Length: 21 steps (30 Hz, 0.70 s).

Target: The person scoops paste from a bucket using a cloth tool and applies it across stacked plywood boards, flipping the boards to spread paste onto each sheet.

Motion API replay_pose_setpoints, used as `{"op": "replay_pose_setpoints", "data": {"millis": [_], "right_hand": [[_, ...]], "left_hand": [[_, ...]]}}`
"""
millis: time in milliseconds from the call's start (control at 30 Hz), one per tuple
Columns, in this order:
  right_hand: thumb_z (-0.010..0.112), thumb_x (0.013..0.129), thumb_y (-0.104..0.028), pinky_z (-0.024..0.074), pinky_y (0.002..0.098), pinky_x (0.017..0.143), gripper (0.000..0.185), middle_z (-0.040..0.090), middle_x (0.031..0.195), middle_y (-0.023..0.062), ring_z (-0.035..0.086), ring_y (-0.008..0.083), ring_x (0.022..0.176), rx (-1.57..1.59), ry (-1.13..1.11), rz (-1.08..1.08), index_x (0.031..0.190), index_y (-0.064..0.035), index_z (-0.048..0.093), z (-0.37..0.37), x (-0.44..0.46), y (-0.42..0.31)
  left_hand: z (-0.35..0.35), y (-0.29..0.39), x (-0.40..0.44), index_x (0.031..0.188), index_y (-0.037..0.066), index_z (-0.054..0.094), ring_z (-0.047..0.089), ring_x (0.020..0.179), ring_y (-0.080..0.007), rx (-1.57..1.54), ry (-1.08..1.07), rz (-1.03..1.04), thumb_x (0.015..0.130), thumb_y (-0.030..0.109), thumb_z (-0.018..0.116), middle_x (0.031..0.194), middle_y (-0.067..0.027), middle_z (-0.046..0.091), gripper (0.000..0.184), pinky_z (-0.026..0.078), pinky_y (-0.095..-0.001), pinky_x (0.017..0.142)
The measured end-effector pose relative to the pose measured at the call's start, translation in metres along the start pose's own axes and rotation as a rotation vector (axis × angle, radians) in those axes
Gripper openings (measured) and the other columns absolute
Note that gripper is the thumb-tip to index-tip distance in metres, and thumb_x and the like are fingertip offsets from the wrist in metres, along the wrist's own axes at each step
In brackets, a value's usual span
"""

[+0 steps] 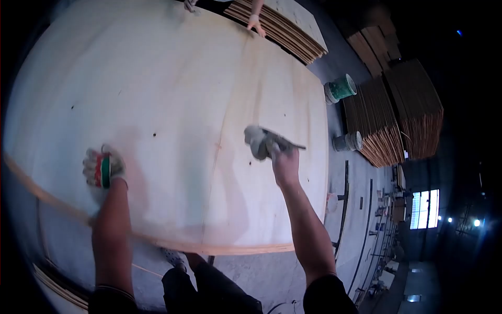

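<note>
A large pale plywood sheet point(178, 94) with a few small dark spots fills the view in front of me. Over its left part is my left hand point(104, 167), in a pale glove with red and green bands, fingers bent around something I cannot make out. My right hand point(280, 152) grips a flat-bladed tool point(287, 142) above the right part of the sheet, with a lump of grey paste point(255, 137) on the tool's left side.
Another person's hands point(254, 24) are at the sheet's far edge, near stacked boards point(282, 31). A green bucket point(342, 88) and a grey bucket point(349, 141) stand on the floor at the right, before tall board stacks point(371, 120).
</note>
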State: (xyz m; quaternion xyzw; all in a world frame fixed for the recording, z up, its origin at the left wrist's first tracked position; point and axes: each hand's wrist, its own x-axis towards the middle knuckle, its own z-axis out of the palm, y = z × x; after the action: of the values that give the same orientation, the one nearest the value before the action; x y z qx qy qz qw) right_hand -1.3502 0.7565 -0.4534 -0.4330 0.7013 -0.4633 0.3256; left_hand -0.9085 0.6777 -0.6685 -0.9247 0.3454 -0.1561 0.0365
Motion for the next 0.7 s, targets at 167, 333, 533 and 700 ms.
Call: {"op": "replay_pose_setpoints", "data": {"millis": [167,333,533,700], "right_hand": [[0.045,0.099,-0.003,0.0562,0.0464,0.097,0.033,0.058,0.127,0.0203,0.061,0.0305,0.115,0.569,0.116,0.105,0.128,0.0079,0.053,0.076,0.171,0.032],[0.047,0.099,-0.005,0.0518,0.0331,0.098,0.034,0.060,0.127,0.0129,0.062,0.0211,0.111,0.867,0.046,0.195,0.131,0.0032,0.055,0.122,0.246,0.097],[0.055,0.094,-0.012,0.0508,0.0330,0.092,0.038,0.066,0.119,0.0097,0.063,0.0208,0.105,0.538,0.224,0.293,0.128,0.0048,0.059,0.155,0.281,0.171],[0.060,0.087,-0.023,0.0540,0.0450,0.084,0.025,0.072,0.099,0.0200,0.068,0.0400,0.095,-0.800,0.117,0.044,0.102,-0.0074,0.074,0.187,0.353,0.126]], "left_hand": [[0.020,0.055,0.015,0.154,0.017,0.034,0.036,0.141,-0.0356,0.047,0.030,-0.139,0.095,0.058,0.039,0.154,-0.0143,0.040,0.071,0.030,-0.0601,0.109],[-0.038,0.064,0.058,0.144,0.016,0.045,0.047,0.131,-0.0354,0.087,-0.242,-0.067,0.097,0.057,0.036,0.139,-0.0166,0.051,0.063,0.041,-0.0567,0.100],[-0.006,0.064,0.061,0.149,0.016,0.038,0.043,0.136,-0.0382,0.103,-0.087,0.016,0.099,0.057,0.033,0.150,-0.0175,0.042,0.065,0.040,-0.0578,0.103],[-0.015,0.059,0.058,0.155,0.019,0.031,0.040,0.139,-0.0389,0.168,-0.218,-0.006,0.102,0.058,0.028,0.155,-0.0163,0.038,0.066,0.037,-0.0582,0.106]]}}
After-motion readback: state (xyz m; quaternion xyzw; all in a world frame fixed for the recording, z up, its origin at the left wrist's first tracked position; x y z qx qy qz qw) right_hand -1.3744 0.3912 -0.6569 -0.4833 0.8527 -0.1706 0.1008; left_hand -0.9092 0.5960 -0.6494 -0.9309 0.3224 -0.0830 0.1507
